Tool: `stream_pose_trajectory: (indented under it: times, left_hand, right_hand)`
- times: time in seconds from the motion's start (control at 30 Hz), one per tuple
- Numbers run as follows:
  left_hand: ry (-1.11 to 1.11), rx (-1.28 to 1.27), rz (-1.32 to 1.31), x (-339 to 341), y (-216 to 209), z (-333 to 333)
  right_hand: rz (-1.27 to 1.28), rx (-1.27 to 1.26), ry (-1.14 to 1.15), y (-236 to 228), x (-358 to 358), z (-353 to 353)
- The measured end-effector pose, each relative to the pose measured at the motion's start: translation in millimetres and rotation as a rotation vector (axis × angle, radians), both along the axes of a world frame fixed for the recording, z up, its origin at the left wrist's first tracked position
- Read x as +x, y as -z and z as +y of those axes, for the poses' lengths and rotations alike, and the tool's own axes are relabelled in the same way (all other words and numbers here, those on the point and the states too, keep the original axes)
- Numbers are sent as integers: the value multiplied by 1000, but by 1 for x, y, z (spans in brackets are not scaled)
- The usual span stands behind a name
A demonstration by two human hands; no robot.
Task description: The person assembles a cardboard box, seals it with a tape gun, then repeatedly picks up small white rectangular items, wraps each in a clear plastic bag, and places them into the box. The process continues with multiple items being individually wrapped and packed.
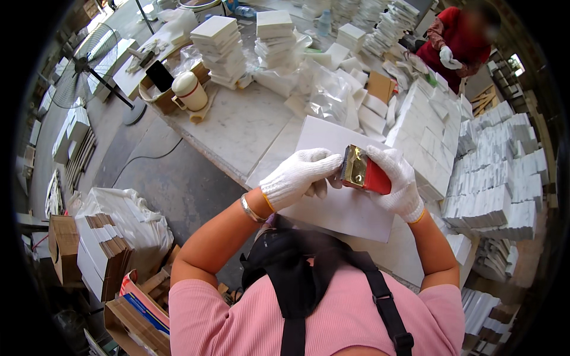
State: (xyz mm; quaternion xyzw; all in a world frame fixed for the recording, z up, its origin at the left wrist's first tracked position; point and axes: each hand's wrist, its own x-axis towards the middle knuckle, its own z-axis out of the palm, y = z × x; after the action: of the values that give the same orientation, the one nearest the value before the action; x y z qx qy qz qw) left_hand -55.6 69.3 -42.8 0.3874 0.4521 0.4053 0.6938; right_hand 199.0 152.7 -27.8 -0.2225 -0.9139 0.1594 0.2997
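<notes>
Head view: my right grip point(399, 184), in a white glove with a yellow-edged cuff, is clamped on a red tool point(365, 172) with a shiny gold face and a dark toothed edge. The tool lies to the left of my right palm; its red body is against my fingers, and its gold face and toothed edge reach out past them toward my left grip point(300, 178). So the tool is between my two grips, just beside the left fingertips. My left fingers are bent in toward the thumb; I cannot tell whether they pinch anything or touch the toothed edge.

Below both grips a white sheet point(350, 216) lies on the tabletop point(237, 139). Beyond my left grip and off to its left are a mug point(190, 92) and a phone point(159, 76). Straighter ahead of that grip stand a left stack point(218, 53) and a right stack point(275, 38) of white tiles. Crumpled plastic point(332, 95) lies ahead, between the lines of my two grips. Just beyond my right grip, to its right, is a flat block of tiles point(427, 130); far past it, a person in red point(460, 41) wears a white glove.
</notes>
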Motion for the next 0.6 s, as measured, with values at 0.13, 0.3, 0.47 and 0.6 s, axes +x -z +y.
stream_pose_trajectory:
  times: [0.13,0.3,0.47,0.6]
  left_hand:
    - [-55,0,35,-3,-2,0]
    - [-163,17,90,-16,-13,1]
    - [-123,-80,161,-69,4,-3]
    - [-153,-162,106,-80,30,-5]
  right_hand:
    - [-54,-26,10,-5,0,-2]
    - [-180,-30,-67,-29,-4,6]
    - [-276,4,-51,-36,1,7]
    - [-399,39,-59,-48,-15,-2]
